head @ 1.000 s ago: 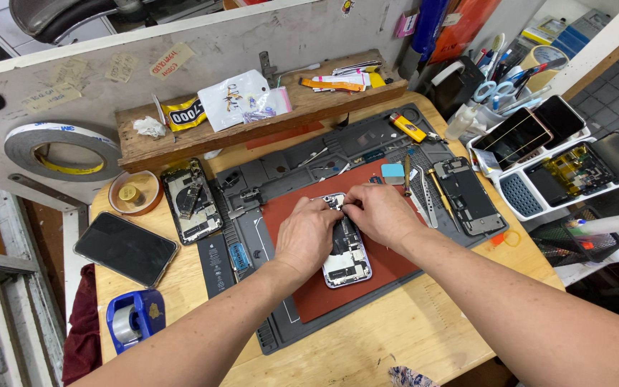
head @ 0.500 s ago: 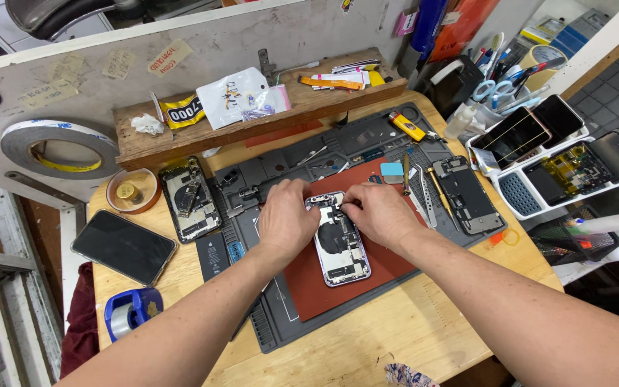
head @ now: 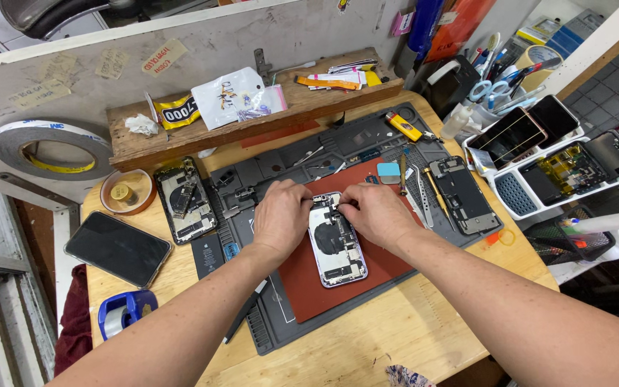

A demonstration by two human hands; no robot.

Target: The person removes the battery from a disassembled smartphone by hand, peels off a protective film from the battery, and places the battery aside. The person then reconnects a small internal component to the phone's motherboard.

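Head view, hands (head: 281, 215) flanking opened phone (head: 336, 244), mat-centred

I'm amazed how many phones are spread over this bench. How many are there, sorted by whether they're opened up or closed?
Opened phone bodies with the insides showing: 4 (one under both hands, one left of the mat, one right of the mat, one in the white tray)
Closed phones or screens, dark glass up: 3 (one on the table at left, two in the tray)
Total: 7

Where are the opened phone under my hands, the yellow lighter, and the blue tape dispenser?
Opened phone (head: 338, 251), head view, on its exposed lower half.
Yellow lighter (head: 403, 127), head view, mid-body.
Blue tape dispenser (head: 125, 313), head view, on its blue body.
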